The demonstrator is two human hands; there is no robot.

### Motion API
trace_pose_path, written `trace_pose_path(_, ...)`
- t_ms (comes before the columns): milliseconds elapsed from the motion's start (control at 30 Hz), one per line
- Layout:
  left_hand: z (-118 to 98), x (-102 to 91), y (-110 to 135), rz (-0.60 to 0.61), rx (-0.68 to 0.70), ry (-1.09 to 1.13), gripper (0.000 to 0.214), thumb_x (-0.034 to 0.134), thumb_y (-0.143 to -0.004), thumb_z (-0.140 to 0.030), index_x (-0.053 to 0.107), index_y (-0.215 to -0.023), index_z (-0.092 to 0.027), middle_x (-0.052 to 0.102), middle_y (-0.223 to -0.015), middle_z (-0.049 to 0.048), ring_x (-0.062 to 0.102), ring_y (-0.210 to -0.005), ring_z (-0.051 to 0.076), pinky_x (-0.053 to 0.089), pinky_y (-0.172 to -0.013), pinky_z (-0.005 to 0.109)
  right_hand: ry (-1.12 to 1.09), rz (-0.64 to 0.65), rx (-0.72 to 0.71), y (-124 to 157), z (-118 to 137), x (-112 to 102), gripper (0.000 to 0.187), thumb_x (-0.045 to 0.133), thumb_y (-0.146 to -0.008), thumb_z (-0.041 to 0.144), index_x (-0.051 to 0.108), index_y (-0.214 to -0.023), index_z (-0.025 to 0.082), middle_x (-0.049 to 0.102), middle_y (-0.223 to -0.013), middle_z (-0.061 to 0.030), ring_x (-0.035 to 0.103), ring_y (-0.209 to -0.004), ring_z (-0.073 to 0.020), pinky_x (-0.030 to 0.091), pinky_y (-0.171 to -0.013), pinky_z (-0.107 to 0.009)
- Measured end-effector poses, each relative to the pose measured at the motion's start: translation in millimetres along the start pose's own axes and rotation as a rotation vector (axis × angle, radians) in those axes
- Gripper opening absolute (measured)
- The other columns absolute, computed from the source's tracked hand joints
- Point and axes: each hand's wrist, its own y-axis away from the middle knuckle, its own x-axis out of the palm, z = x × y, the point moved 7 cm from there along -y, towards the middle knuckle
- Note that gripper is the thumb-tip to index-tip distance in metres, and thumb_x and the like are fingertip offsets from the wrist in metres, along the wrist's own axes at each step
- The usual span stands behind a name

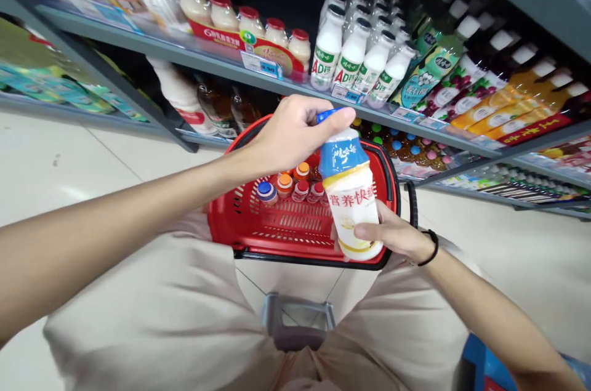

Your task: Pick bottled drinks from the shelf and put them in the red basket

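Bottle: milk drink bottle (351, 206), white with a blue shoulder, held over the red shopping basket (244, 225).
Axis: long axis near upright; blue cap (330, 115) on top and leaning slightly left, base down and to the right.
Left: left hand (290, 138), grip clamped over the blue cap from above.
Right: right hand (392, 234), grip wrapped around the bottle's base.
Basket: small bottles (285, 185) with coloured caps stand inside.
Behind: shelf (277, 80) with rows of drinks.
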Motion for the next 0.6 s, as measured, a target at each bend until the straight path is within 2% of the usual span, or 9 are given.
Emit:
trace_pose_path(167,10.6,-0.7,8.5,0.020,-0.027,0.097,0.060,0.061,-0.092,-0.068,0.046,-0.062,-0.019,0.040,-0.058,-0.0034,0.035,-0.054,0.009,0.028,-0.049,0.023,0.043,-0.157,-0.069,-3.4,-4.2,3.9,0.063,0.097,-0.066,0.046,0.071,-0.116,0.019,0.078,-0.114,-0.0076,0.075,-0.094,-0.0213,0.061,-0.090,-0.036)
trace_pose_path(267,18.8,7.1,14.7,0.117,-0.098,0.193,0.064,0.046,-0.098,-0.072,0.046,-0.061,-0.020,0.043,-0.054,-0.0023,0.039,-0.049,0.010,0.032,-0.047,0.024,0.091,-0.191,-0.086,-5.7,-7.9,6.7,0.062,0.097,-0.066,0.047,0.071,-0.115,0.019,0.079,-0.114,-0.0070,0.075,-0.096,-0.0213,0.061,-0.094,-0.038)
trace_pose_path(333,23.0,8.6,18.3,0.162,-0.140,0.231,0.067,0.042,-0.099,-0.072,0.044,-0.057,-0.020,0.042,-0.049,-0.0018,0.038,-0.045,0.010,0.030,-0.045,0.025,0.164,-0.161,-0.112,-7.8,-7.0,10.3,0.059,0.094,-0.070,0.049,0.070,-0.115,0.019,0.079,-0.115,-0.0081,0.075,-0.096,-0.0219,0.061,-0.093,-0.039)
trace_pose_path(400,22.5,4.8,20.8,0.158,-0.140,0.227,0.066,0.049,-0.097,-0.071,0.044,-0.054,-0.020,0.041,-0.048,-0.0016,0.037,-0.045,0.010,0.028,-0.044,0.025,0.268,-0.091,-0.152,-9.9,-1.9,16.3,0.056,0.090,-0.077,0.049,0.068,-0.118,0.018,0.078,-0.117,-0.0094,0.075,-0.099,-0.0230,0.062,-0.093,-0.040)
trace_pose_path(500,12.4,-3.9,23.8,0.126,-0.093,0.193,0.065,0.054,-0.095,-0.068,0.043,-0.053,-0.020,0.041,-0.049,-0.0008,0.037,-0.047,0.010,0.025,-0.046,0.026,0.444,0.026,-0.218,-10.4,9.5,27.0,0.058,0.084,-0.084,0.047,0.063,-0.130,0.018,0.075,-0.128,-0.0114,0.073,-0.111,-0.0253,0.060,-0.100,-0.042)
trace_pose_path(600,-0.2,-13.8,25.4,0.067,-0.029,0.156,0.066,0.053,-0.096,-0.066,0.038,-0.052,-0.019,0.035,-0.050,-0.0014,0.033,-0.049,0.009,0.022,-0.048,0.026,0.503,0.075,-0.265,-9.4,17.1,33.6,0.062,0.082,-0.087,0.046,0.058,-0.138,0.019,0.072,-0.135,-0.0119,0.071,-0.120,-0.0261,0.058,-0.106,-0.043)
